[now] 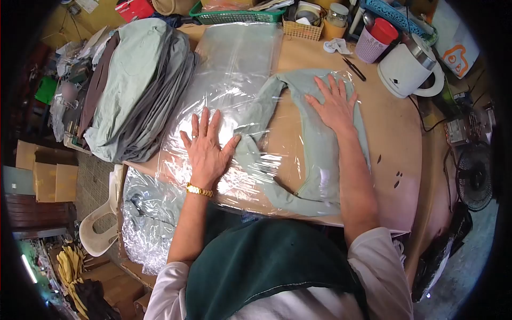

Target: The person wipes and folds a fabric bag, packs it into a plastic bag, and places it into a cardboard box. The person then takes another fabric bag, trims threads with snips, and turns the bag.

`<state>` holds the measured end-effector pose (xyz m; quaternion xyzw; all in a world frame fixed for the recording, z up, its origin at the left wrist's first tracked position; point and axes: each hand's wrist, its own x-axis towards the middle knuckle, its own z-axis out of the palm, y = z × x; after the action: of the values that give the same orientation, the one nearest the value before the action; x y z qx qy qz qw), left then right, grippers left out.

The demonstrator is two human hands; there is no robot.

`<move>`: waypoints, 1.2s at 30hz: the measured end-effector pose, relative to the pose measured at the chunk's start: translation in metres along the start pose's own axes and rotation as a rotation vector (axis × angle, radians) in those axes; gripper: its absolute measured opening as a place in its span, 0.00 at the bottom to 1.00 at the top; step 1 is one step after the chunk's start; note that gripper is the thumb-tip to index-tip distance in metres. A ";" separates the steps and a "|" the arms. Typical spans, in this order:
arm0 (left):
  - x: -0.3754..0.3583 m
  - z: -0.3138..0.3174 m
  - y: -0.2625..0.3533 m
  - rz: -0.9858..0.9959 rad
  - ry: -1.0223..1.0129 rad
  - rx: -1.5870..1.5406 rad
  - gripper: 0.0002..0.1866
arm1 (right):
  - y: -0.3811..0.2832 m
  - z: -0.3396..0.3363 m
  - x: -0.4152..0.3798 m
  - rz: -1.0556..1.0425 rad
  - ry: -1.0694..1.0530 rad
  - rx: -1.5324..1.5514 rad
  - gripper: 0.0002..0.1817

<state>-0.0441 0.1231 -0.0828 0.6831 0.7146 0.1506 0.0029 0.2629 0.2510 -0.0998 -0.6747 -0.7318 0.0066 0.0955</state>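
Note:
A pale grey-green garment (318, 138) lies spread on the table under clear plastic film, apparently inside a bag; its folds curve around a patch of brown tabletop. My right hand (333, 104) rests flat with fingers spread on the garment's upper right part. On shiny clear plastic bags (234, 58) to the left of the garment, my left hand (205, 152) presses down with its fingers apart, its thumb close to the garment's edge. Neither hand grasps anything. A gold bracelet (199, 190) circles my left wrist.
A tall pile of folded grey-green garments (133, 80) stands at the table's left. Along the back are a green basket (237, 17), a purple cup (368, 47), a white kettle (408, 66) and black tweezers (354, 69). Plastic-wrapped items (149, 218) sit below the left edge, near a white chair (101, 229).

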 end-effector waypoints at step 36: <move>-0.133 -0.064 -0.132 -0.508 0.973 -1.463 0.13 | -0.360 -0.223 -0.134 -0.965 -0.641 1.448 0.20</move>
<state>-0.1771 -0.0229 -0.0777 0.1942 0.4920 0.8322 0.1666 -0.0496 0.0595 0.1518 -0.0388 -0.7424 0.6078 0.2791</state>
